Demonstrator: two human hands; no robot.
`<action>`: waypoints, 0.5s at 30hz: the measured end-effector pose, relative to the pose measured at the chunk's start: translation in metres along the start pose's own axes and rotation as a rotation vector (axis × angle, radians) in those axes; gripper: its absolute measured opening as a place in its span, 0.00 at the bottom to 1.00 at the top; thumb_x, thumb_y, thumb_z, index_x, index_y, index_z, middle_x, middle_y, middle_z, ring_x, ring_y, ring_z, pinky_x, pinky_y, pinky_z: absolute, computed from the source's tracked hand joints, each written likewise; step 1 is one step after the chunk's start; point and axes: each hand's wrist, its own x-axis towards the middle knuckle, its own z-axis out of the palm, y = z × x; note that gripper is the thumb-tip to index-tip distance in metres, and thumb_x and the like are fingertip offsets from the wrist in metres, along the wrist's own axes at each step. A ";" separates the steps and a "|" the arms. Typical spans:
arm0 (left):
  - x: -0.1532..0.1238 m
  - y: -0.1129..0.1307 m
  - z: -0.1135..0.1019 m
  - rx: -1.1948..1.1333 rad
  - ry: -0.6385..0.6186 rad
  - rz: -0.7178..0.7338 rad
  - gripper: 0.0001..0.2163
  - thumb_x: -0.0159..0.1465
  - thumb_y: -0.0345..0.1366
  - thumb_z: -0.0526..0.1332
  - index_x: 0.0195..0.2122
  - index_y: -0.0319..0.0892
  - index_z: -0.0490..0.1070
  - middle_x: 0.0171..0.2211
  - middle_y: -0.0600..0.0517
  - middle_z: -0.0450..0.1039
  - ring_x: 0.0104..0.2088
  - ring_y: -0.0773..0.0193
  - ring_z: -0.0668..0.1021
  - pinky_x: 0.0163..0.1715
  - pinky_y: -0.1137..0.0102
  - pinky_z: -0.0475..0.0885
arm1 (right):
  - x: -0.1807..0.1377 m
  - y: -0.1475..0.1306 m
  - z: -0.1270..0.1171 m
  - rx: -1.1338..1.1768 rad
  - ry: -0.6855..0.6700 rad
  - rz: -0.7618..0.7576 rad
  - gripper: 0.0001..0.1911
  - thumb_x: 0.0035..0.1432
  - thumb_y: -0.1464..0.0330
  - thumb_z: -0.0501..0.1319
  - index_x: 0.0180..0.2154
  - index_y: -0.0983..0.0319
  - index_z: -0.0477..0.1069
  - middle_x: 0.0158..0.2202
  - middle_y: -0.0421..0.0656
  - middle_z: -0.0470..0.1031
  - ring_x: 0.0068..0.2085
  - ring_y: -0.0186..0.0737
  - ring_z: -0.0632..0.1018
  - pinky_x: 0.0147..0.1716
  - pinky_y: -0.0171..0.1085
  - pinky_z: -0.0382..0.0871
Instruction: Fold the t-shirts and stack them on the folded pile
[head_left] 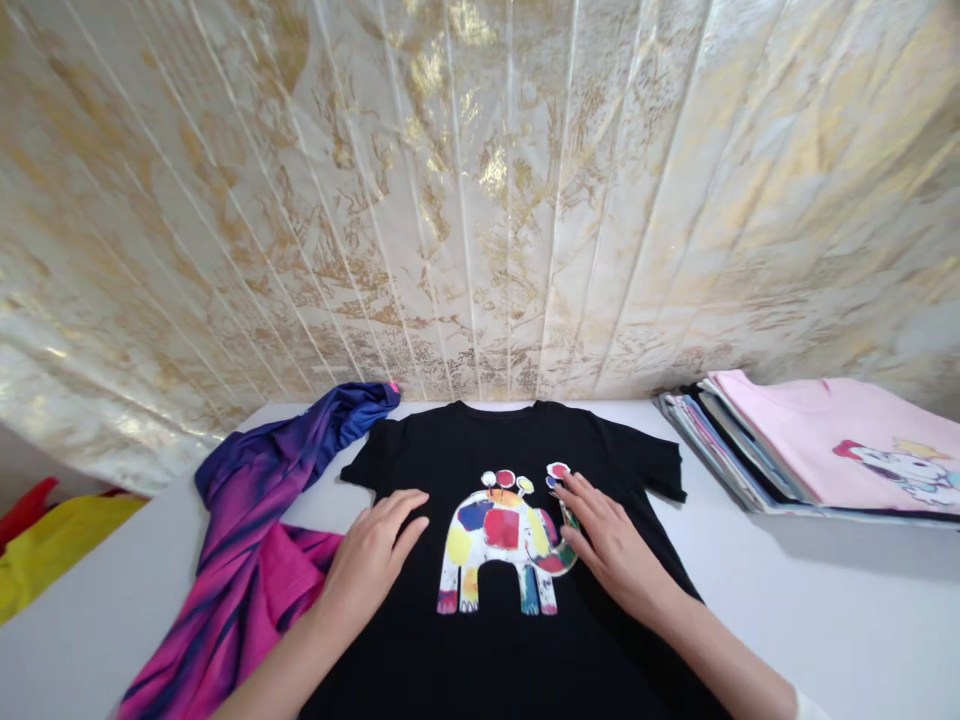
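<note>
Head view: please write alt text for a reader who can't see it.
A person's left hand and right hand are over a black T-shirt with a colorful elephant print, spread on a white table. To the left lies a crumpled purple-and-pink garment; to the right, a stack of folded clothes topped by a pink one.

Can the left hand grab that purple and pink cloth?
Probably yes: the left hand looks open at the edge of the black shirt, the purple garment lies close by, and nothing seems in the way.

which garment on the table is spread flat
The black T-shirt with the elephant print; the purple-and-pink garment lies bunched, while the pale pink garment is folded atop the stack.
</note>
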 end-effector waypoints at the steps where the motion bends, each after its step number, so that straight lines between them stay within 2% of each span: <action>1: -0.015 -0.002 0.005 0.042 -0.004 0.045 0.17 0.70 0.42 0.50 0.57 0.46 0.64 0.57 0.48 0.69 0.56 0.57 0.72 0.52 0.62 0.67 | -0.022 -0.002 -0.002 -0.030 -0.014 -0.035 0.27 0.68 0.57 0.48 0.65 0.56 0.55 0.68 0.43 0.53 0.67 0.44 0.56 0.61 0.49 0.59; 4: -0.044 -0.006 0.018 0.186 -0.021 0.130 0.24 0.71 0.46 0.50 0.66 0.46 0.52 0.66 0.47 0.56 0.64 0.55 0.61 0.57 0.57 0.63 | -0.075 0.008 -0.010 -0.148 0.030 -0.036 0.31 0.67 0.54 0.48 0.67 0.56 0.48 0.69 0.45 0.50 0.67 0.48 0.57 0.59 0.52 0.61; 7: -0.052 -0.002 0.019 0.250 -0.005 0.142 0.24 0.72 0.45 0.48 0.66 0.45 0.52 0.66 0.47 0.54 0.65 0.55 0.60 0.58 0.56 0.62 | -0.102 0.015 -0.022 -0.256 0.129 -0.011 0.35 0.67 0.53 0.47 0.69 0.59 0.41 0.67 0.50 0.54 0.65 0.52 0.61 0.56 0.54 0.65; 9: -0.055 0.005 0.012 0.250 0.013 0.157 0.23 0.72 0.43 0.47 0.67 0.45 0.51 0.66 0.47 0.54 0.65 0.56 0.60 0.58 0.58 0.63 | -0.113 0.002 -0.030 -0.304 0.152 -0.039 0.36 0.67 0.54 0.47 0.69 0.60 0.38 0.67 0.51 0.54 0.65 0.52 0.61 0.56 0.54 0.64; 11: -0.063 0.012 0.004 0.247 0.029 0.170 0.23 0.72 0.41 0.47 0.67 0.45 0.49 0.67 0.48 0.53 0.65 0.58 0.59 0.59 0.60 0.62 | -0.122 -0.022 -0.035 -0.329 0.129 -0.117 0.36 0.66 0.55 0.48 0.69 0.62 0.39 0.67 0.50 0.53 0.65 0.51 0.61 0.57 0.51 0.64; 13: -0.075 0.016 0.000 0.253 0.032 0.171 0.24 0.72 0.40 0.47 0.68 0.46 0.46 0.67 0.48 0.52 0.66 0.58 0.58 0.59 0.61 0.62 | -0.129 -0.046 -0.034 -0.335 0.107 -0.210 0.38 0.65 0.55 0.50 0.69 0.62 0.39 0.67 0.49 0.54 0.64 0.48 0.63 0.55 0.46 0.67; 15: -0.088 0.016 -0.001 0.261 0.014 0.164 0.25 0.72 0.41 0.49 0.68 0.46 0.45 0.67 0.48 0.52 0.66 0.57 0.59 0.59 0.60 0.62 | -0.134 -0.058 -0.028 -0.329 0.106 -0.235 0.39 0.64 0.54 0.51 0.69 0.61 0.37 0.66 0.48 0.56 0.63 0.47 0.64 0.52 0.45 0.68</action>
